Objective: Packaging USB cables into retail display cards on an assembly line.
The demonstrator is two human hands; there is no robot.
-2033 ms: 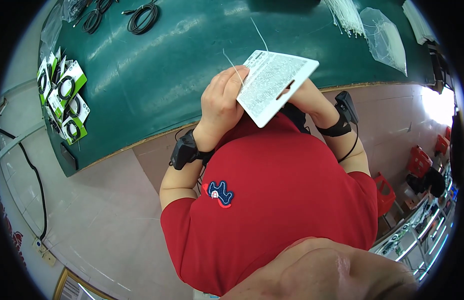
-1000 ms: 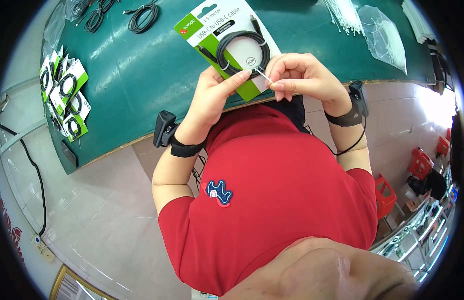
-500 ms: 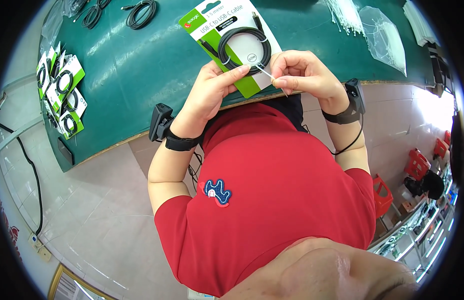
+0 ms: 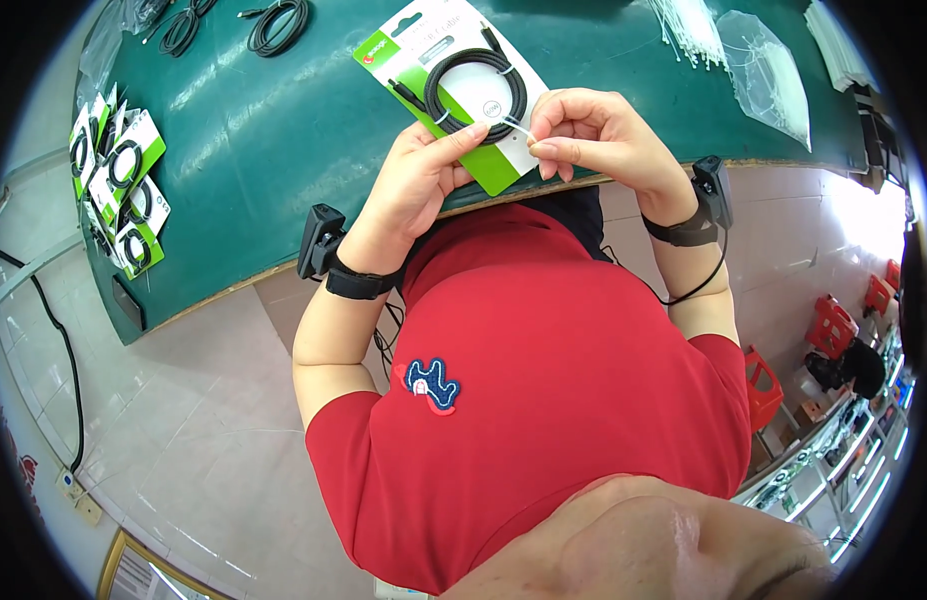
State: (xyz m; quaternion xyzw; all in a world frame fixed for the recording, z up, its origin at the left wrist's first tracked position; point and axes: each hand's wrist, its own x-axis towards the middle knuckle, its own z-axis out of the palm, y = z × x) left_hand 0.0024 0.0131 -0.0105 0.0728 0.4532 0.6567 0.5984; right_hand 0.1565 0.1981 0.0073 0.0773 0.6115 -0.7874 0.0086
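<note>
A coiled black USB cable (image 4: 435, 88) lies on a green and white backing card (image 4: 501, 172), tilted over the table's near edge. White ties hold the coil to the card at its upper right and lower left. My left hand (image 4: 430, 170) grips the card's lower left, its thumb pressing on the coil's lower edge. My right hand (image 4: 593, 138) pinches the end of a thin white cable tie (image 4: 517, 126) between thumb and forefinger. That tie runs to the bottom of the coil; where it passes behind the card is hidden.
A pile of carded cables (image 4: 123, 180) lies at the table's left end. Loose coiled black cables (image 4: 279, 27) are at the far left. White cable ties (image 4: 688, 30) and a clear plastic bag (image 4: 768, 85) of ties lie at the right. The green table (image 4: 273, 150) has a wooden front edge.
My right hand has moved slightly up and left, and the visible part of the tie is shorter and curved. The card has shifted a little left and tilted, with glare on its print.
</note>
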